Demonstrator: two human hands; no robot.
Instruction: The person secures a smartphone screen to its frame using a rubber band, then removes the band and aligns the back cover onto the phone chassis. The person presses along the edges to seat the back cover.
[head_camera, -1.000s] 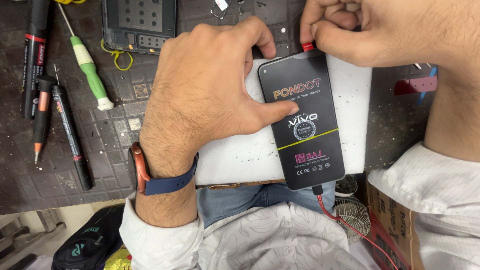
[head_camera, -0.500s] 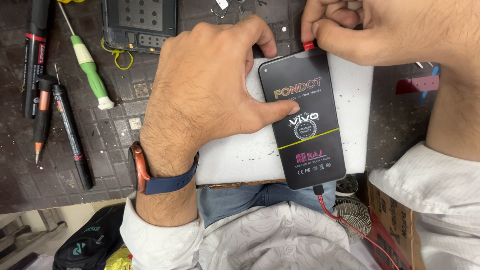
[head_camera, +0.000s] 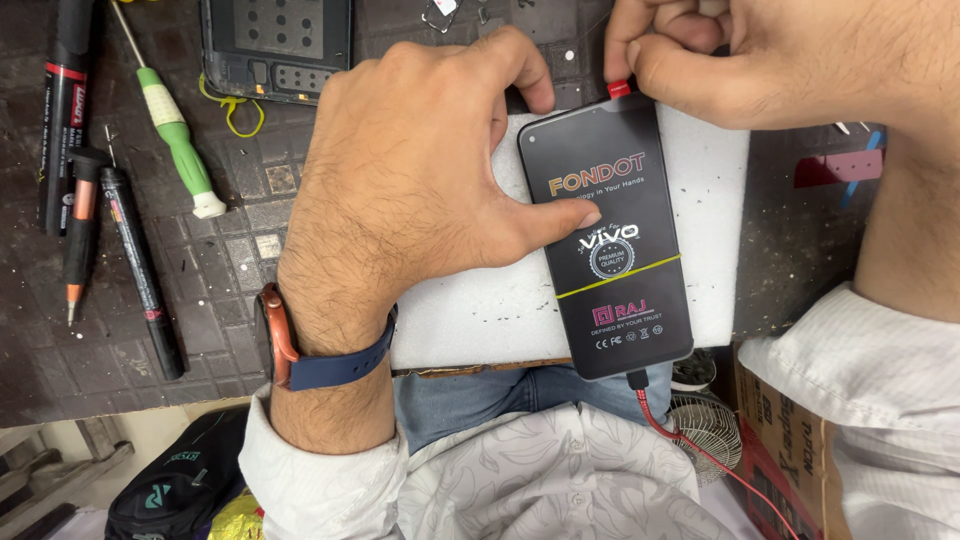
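Black glossy smartphone (head_camera: 612, 240) lies lengthwise on a white foam pad (head_camera: 480, 320) at the near edge of the counter (head_camera: 240, 260), its bottom end hanging past the pad's near edge. Nothing much has changed over the last second: phone, pad and both hands sit where they were, so this is a steady hold, not a move.

Left hand (head_camera: 420, 190) is spread over the pad just left of the phone, thumb tip pressed on the screen near its middle, the other fingers curled over the phone's far-left corner. Phone is pinned, not gripped around.

Right hand (head_camera: 760, 60) is at the phone's far end, fingers pinched together on a small red tab-like piece (head_camera: 620, 88) touching the top edge. Can't tell what that piece is.

Red cable (head_camera: 700, 450) runs from the phone's near end down off the counter.

Around:
- dark grid-pattern mat covers the counter
- opened black device back shell (head_camera: 275, 45) at the far edge, left of the hands
- green-handled screwdriver (head_camera: 175, 135), black pens and a thin black tool (head_camera: 140, 270) along the left side, well apart from the phone
- small wire-guard fan (head_camera: 710, 420) and a cardboard box (head_camera: 790, 450) below the near-right edge

Left forearm blocks the near-left approach to the phone.
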